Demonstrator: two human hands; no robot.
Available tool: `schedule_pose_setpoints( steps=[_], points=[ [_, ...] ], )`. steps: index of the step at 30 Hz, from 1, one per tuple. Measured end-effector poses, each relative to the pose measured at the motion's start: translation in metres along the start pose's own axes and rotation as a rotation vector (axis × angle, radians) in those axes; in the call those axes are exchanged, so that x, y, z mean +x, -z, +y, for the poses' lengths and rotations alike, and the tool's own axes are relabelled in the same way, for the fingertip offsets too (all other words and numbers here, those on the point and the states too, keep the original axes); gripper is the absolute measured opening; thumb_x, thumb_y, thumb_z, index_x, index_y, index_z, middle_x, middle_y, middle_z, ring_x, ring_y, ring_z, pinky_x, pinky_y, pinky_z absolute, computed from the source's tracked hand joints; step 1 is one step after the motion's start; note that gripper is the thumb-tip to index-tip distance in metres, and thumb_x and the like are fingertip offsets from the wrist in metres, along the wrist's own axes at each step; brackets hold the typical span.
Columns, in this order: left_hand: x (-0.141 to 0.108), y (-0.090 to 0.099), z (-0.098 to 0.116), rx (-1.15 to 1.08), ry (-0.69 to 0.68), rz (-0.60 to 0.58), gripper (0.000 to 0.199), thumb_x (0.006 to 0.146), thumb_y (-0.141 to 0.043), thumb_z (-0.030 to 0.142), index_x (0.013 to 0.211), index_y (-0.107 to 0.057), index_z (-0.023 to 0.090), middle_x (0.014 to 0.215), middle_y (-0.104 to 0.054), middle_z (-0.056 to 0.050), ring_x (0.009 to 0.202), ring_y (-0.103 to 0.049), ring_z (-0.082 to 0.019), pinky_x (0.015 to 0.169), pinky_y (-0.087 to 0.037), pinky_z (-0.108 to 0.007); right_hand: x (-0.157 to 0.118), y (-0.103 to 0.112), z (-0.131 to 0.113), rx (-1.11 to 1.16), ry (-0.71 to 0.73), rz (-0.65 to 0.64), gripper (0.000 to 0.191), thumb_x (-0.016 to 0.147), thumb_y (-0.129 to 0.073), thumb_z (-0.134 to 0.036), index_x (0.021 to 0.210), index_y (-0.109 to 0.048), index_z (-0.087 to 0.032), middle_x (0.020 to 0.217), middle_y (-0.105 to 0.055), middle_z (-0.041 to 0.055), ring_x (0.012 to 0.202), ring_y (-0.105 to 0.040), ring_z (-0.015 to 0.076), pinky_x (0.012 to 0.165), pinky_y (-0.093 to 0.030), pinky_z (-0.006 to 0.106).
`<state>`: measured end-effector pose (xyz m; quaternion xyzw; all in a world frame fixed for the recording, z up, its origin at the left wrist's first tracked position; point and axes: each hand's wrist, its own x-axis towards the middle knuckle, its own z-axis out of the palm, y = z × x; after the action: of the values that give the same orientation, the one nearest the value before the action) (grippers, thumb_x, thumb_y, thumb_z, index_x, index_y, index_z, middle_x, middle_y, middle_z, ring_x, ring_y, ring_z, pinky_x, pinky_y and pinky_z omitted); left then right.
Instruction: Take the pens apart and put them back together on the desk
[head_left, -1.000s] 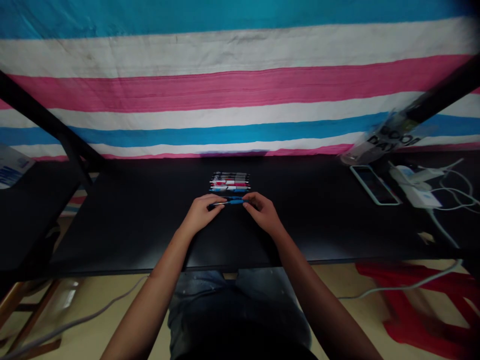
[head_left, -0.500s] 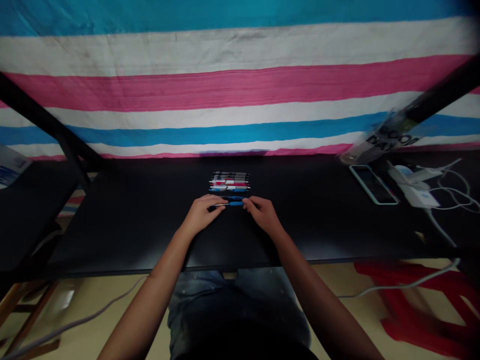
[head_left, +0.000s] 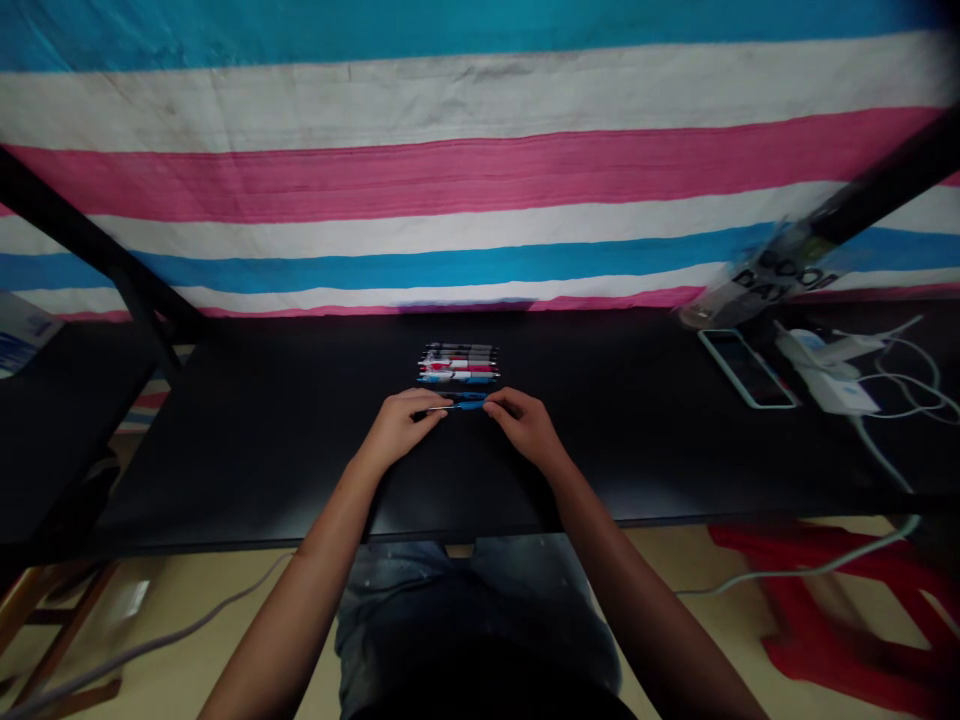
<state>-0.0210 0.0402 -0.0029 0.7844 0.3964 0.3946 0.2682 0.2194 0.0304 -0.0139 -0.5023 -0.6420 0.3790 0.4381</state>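
Side by side on the black table (head_left: 600, 430) lie several pens (head_left: 459, 362) in a neat stack of rows, with grey, red, white and blue barrels. Just in front of them is a blue pen (head_left: 470, 405), lying crosswise between my hands. My left hand (head_left: 405, 418) pinches its left end, thumb and fingers closed around it. At the other end, the fingertips of my right hand (head_left: 517, 415) are closed on the blue barrel. Another blue pen seems to lie right behind this one, partly covered by my fingers.
A phone (head_left: 746, 368) lies at the right, beside a white power strip (head_left: 825, 372) with tangled cables. A clear lettered bottle (head_left: 750, 285) stands behind it. Striped sheeting (head_left: 450, 180) hangs along the back edge. Below the table's right side is a red stool (head_left: 825, 610).
Both hands have shifted very slightly left and away from me with the blue pen, bringing it closer to the row. The other pens have stayed in place.
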Motion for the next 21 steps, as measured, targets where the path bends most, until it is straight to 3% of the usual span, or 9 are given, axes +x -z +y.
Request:
schedule_pose_setpoints(
  steps=[3,14,18,21],
  points=[
    [-0.0004,-0.0005,-0.0004,-0.010,-0.005,0.006,0.017,0.093,-0.069,0.026,0.105,-0.080,0.022,0.100,-0.079,-0.008,0.095,-0.074,-0.021,0.087,-0.060,-0.035,0.0007,0.0013,-0.0023,-0.054,0.025,-0.028,0.033,0.092,-0.059,-0.045,0.070,-0.067,-0.021,0.069,-0.065,0.0027,0.068,-0.060,0.0185,0.067,-0.045,0.031],
    [-0.0006,-0.0011,0.0018,-0.034,-0.006,-0.019,0.017,0.092,-0.071,0.026,0.105,-0.080,0.023,0.101,-0.079,-0.007,0.096,-0.074,-0.022,0.088,-0.061,-0.037,-0.0010,-0.0003,0.0050,-0.126,-0.001,-0.047,0.054,0.097,-0.051,-0.057,0.058,-0.061,-0.021,0.054,-0.056,-0.0005,0.054,-0.054,0.0154,0.059,-0.040,0.029],
    [0.0006,-0.0017,0.0041,-0.023,0.006,0.011,0.016,0.091,-0.071,0.024,0.104,-0.080,0.022,0.100,-0.079,-0.007,0.094,-0.074,-0.021,0.085,-0.061,-0.035,0.0001,-0.0001,0.0043,-0.092,-0.027,-0.049,0.054,0.098,-0.048,-0.057,0.062,-0.064,-0.021,0.057,-0.058,0.0004,0.056,-0.054,0.0156,0.058,-0.041,0.029],
    [0.0018,-0.0012,0.0055,-0.017,0.009,0.021,0.015,0.091,-0.071,0.023,0.103,-0.080,0.021,0.100,-0.079,-0.007,0.095,-0.074,-0.021,0.088,-0.060,-0.035,0.0002,0.0000,0.0040,-0.009,-0.040,-0.021,0.040,0.097,-0.052,-0.053,0.081,-0.070,-0.021,0.068,-0.063,0.0012,0.063,-0.058,0.0162,0.062,-0.045,0.029]
  ],
)
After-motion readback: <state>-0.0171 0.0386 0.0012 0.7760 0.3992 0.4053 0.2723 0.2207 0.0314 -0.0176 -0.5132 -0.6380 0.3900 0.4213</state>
